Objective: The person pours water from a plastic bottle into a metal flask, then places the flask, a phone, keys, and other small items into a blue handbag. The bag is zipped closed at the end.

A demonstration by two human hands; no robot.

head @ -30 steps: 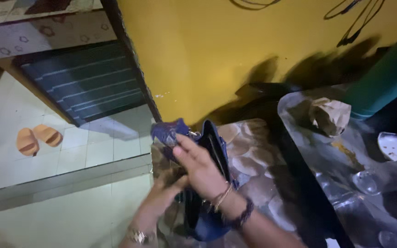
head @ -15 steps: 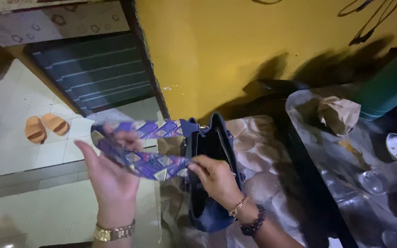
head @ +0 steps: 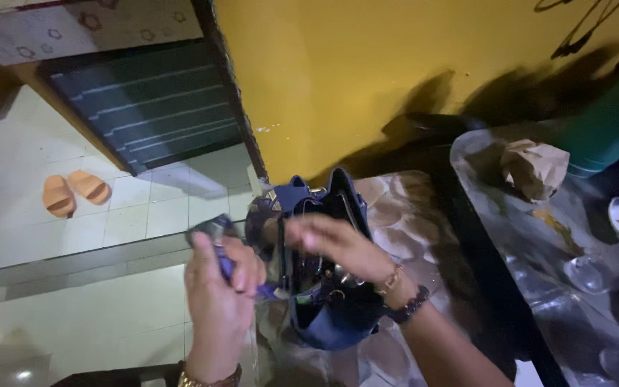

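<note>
Strap (head: 218,236), purple patterned, stretched out half a second ago, now bunched in closed left hand (head: 218,287); right hand (head: 338,244), fingers loose, at 3 o'clock over open blue handbag (head: 331,315).

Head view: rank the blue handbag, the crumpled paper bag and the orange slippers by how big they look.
1. Blue handbag, though it is nearest the camera.
2. Crumpled paper bag and orange slippers as a pair look alike; not ranked.

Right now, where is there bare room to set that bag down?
Free: the pebble-patterned surface between the blue bag and the black edge, and the tiled floor left of the left hand. Crowded: the shiny tray with crumpled paper and dishes.
</note>
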